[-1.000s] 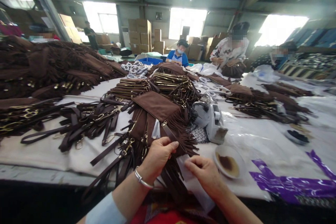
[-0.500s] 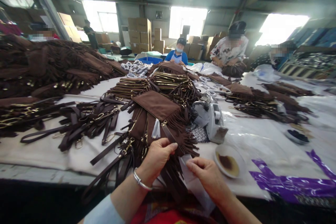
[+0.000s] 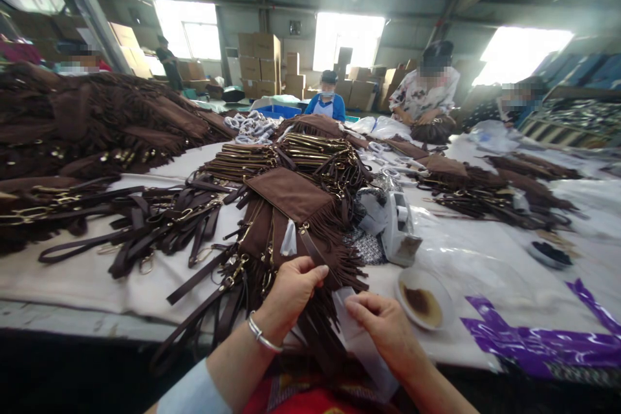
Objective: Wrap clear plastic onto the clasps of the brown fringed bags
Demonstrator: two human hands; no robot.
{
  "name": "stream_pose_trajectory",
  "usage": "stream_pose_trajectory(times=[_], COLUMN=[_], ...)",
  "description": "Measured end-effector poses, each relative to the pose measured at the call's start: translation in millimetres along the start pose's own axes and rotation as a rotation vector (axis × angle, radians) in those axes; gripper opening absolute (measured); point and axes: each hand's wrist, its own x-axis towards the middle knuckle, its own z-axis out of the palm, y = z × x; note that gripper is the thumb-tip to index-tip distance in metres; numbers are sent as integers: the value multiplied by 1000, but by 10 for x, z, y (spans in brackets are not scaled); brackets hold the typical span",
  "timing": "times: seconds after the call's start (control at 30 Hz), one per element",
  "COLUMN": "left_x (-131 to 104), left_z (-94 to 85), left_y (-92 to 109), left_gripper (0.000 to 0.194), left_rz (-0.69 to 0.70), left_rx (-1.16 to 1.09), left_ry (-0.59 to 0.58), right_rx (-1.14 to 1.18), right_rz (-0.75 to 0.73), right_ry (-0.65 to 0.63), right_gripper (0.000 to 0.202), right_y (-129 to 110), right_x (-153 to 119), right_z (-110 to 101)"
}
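Brown suede pouches with fringe lie stacked in front of me, the top fringed pouch [image 3: 291, 194] slanting with its flap up. A white tissue tuft [image 3: 288, 238] hangs at a gold clasp on it. My left hand [image 3: 297, 281], with a silver bangle, is closed in a pinch at the dark brown wrist strap [image 3: 313, 247] that runs from that clasp. Its lower part hides behind my fingers. Between the thumb and fingers of my right hand [image 3: 381, 320] is a thin white translucent sheet [image 3: 352, 326], hanging down toward my lap.
Right of the pouches stand a white tape dispenser [image 3: 402, 233] and a dish of brown liquid [image 3: 422, 301]. Purple plastic packaging [image 3: 538, 339] lies at the right edge. Loose straps [image 3: 165, 220] and a large pouch heap [image 3: 87, 116] fill the left. Several people work across the table.
Both my hands stay almost still, keeping the same grips. Across the table, the person in blue has lowered their head slightly.
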Motion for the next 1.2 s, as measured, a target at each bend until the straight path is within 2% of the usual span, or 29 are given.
stream_pose_trajectory(times=[0.3, 0.43, 0.73, 0.8, 0.93, 1.03, 1.2], left_x=[-40, -46, -138, -130, 17, 210, 516], left_z=[41, 49, 129, 115, 29, 12, 114], left_y=[33, 28, 50, 48, 112, 201, 285], left_gripper=[27, 26, 21, 18, 22, 24, 21], left_rz=[-28, -38, -123, -184, -376, -422, -353], left_rx=[10, -5, -129, -202, -542, -674, -703], left_ry=[1, -40, -89, -96, -133, -44, 165], right_rx=[-13, 16, 211, 252, 374, 423, 435], right_rz=[-27, -15, -11, 10, 115, 169, 240], right_ry=[20, 25, -77, -79, -107, -130, -165], right_gripper=[35, 36, 37, 37, 36, 36, 37], right_y=[8, -36, -118, -126, -116, -99, -46], right_x=[6, 13, 138, 157, 104, 6, -136], right_z=[13, 24, 176, 200, 155, 84, -21])
